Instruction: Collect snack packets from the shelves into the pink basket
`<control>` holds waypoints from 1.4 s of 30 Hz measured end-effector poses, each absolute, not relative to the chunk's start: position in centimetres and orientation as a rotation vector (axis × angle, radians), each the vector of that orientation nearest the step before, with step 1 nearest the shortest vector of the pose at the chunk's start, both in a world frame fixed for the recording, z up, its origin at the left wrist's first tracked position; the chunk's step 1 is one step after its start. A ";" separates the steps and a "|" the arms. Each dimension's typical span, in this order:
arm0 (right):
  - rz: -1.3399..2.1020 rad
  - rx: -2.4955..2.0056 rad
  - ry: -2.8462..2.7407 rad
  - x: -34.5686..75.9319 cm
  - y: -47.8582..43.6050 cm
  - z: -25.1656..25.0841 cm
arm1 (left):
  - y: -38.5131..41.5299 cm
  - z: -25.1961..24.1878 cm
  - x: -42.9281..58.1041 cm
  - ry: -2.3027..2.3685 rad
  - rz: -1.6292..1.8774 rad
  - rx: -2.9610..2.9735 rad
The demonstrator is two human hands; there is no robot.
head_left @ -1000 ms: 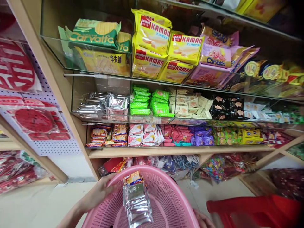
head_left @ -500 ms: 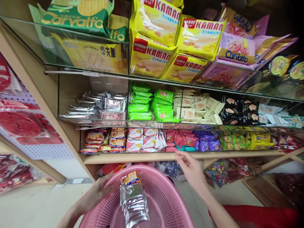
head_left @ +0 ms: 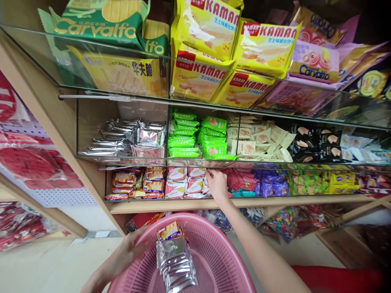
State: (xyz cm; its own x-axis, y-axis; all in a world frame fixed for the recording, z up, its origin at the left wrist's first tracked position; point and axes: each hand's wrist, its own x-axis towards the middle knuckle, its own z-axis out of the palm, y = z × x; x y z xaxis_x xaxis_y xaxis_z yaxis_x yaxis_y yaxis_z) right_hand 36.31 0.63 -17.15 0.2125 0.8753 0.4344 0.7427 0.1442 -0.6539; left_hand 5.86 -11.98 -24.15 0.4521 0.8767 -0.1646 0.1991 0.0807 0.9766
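My left hand [head_left: 130,249] grips the left rim of a pink plastic basket [head_left: 214,260] at the bottom of the view. Inside the basket stand several silver foil packets [head_left: 175,264] with an orange packet [head_left: 169,231] behind them. My right hand [head_left: 217,184] reaches into the lowest glass shelf, fingers curled among the white-and-red snack packets [head_left: 186,183] and the red packets [head_left: 242,179]. What the fingers hold, if anything, is hidden.
Glass shelves in a wooden frame [head_left: 232,202] carry yellow biscuit bags [head_left: 201,73], green packets [head_left: 183,134] and silver packets [head_left: 122,136]. Bagged sweets [head_left: 281,219] sit below the bottom shelf. Red decorations [head_left: 27,162] hang at the left. A red stool [head_left: 339,278] stands at the lower right.
My right hand rose from beside the basket and moved up-left into the lowest shelf. The view shifted closer to the shelves. My left hand stayed on the basket rim.
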 end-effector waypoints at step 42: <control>0.969 -1.642 -1.395 38.5 -13.7 -18.7 | -11.3 -23.4 6.4 1.100 0.574 1.403</control>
